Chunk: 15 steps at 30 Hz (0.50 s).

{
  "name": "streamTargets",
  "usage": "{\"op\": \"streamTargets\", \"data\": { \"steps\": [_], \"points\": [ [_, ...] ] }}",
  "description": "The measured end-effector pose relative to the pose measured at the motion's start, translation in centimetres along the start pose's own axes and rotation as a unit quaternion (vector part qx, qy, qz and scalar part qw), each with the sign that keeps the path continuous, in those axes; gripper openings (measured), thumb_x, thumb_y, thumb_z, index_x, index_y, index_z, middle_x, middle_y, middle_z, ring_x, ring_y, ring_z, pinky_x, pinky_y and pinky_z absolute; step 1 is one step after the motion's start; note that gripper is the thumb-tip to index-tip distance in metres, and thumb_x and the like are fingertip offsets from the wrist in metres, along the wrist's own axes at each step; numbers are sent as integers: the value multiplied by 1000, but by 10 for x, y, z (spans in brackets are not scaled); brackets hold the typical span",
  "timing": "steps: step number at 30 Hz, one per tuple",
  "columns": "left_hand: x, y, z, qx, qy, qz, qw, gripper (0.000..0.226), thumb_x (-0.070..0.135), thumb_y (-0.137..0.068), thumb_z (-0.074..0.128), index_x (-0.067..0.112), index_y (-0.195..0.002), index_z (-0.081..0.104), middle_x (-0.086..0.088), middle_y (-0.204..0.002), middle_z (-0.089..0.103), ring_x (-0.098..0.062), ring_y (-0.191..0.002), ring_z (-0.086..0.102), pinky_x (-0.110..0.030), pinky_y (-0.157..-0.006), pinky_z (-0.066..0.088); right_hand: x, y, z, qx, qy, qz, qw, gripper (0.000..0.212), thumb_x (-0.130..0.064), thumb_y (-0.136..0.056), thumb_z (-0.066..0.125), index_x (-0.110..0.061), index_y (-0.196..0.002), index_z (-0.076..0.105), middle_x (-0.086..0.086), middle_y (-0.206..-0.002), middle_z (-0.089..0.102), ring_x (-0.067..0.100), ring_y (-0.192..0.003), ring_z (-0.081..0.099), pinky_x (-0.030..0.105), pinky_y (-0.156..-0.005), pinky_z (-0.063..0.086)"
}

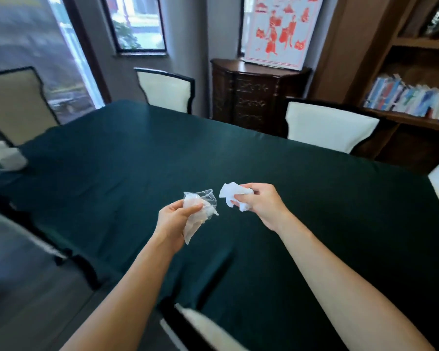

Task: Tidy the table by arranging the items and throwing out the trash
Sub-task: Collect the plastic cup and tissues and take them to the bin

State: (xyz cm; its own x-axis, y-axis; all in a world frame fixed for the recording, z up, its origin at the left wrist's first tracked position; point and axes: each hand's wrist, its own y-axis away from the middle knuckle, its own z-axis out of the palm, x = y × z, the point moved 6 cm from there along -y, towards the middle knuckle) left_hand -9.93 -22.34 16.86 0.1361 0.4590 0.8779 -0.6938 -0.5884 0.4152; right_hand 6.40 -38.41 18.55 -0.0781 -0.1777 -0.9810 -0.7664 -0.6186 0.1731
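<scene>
Both hands are raised over a table covered in a dark green cloth (142,158). My left hand (174,219) grips a crumpled clear plastic wrapper (200,206) with something whitish inside it. My right hand (260,202) pinches a crumpled white tissue (232,192), held a short way to the right of the wrapper, the two not touching. At the table's far left edge lies a blurred white bundle (4,158), perhaps tissues or a bag.
Cream-backed chairs stand around the table: far left (15,102), far middle (166,89), right (330,127), and one just below me (208,328). A dark wooden cabinet (254,95) and a bookshelf (411,97) stand behind.
</scene>
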Motion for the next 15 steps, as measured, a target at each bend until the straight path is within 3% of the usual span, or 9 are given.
{"op": "streamTargets", "data": {
  "steps": [3, 6, 8, 11, 15],
  "points": [
    [18, 37, -88, 46, 25, 29, 998, 10, -1, -86, 78, 4, -95, 77, -12, -87, 81, -21, -69, 76, -31, -68, 62, -17, 25, 94, -58, -30, -13, 998, 24, -10, -90, 65, 14, -93, 71, 12, -81, 66, 22, -79, 57, 35, -76, 46],
    [28, 80, -179, 84, 56, 48, 994, 8, 0, -86, 79, 5, -92, 78, -14, -88, 81, -23, -71, 76, -34, -72, 63, -27, 54, 190, -95, -106, 28, 989, 28, -7, -97, 51, 8, -82, 68, 10, -78, 69, 24, -76, 64, 32, -75, 49],
    [31, 107, -233, 111, 74, 60, 989, 7, -1, -87, 78, 5, -89, 77, -12, -84, 80, -21, -68, 76, -30, -66, 63, -34, 71, 248, -136, -114, 26, 984, 26, -2, -97, 50, 16, -95, 69, 12, -88, 73, 22, -79, 70, 29, -74, 55],
    [39, 146, -318, 163, 94, 78, 979, 8, -3, -88, 76, 4, -90, 76, -10, -79, 79, -17, -61, 75, -25, -58, 62, -42, 99, 338, -194, -90, -7, 977, 20, 2, -98, 59, -3, -106, 76, 2, -90, 80, 9, -76, 73, 21, -72, 59],
    [49, 184, -409, 221, 116, 104, 963, 8, -2, -87, 76, 4, -91, 77, -13, -83, 78, -17, -61, 74, -26, -57, 61, -49, 124, 435, -231, -79, -24, 970, 20, 2, -90, 71, -11, -104, 78, 10, -92, 77, 14, -76, 71, 27, -78, 58]
  ]
}}
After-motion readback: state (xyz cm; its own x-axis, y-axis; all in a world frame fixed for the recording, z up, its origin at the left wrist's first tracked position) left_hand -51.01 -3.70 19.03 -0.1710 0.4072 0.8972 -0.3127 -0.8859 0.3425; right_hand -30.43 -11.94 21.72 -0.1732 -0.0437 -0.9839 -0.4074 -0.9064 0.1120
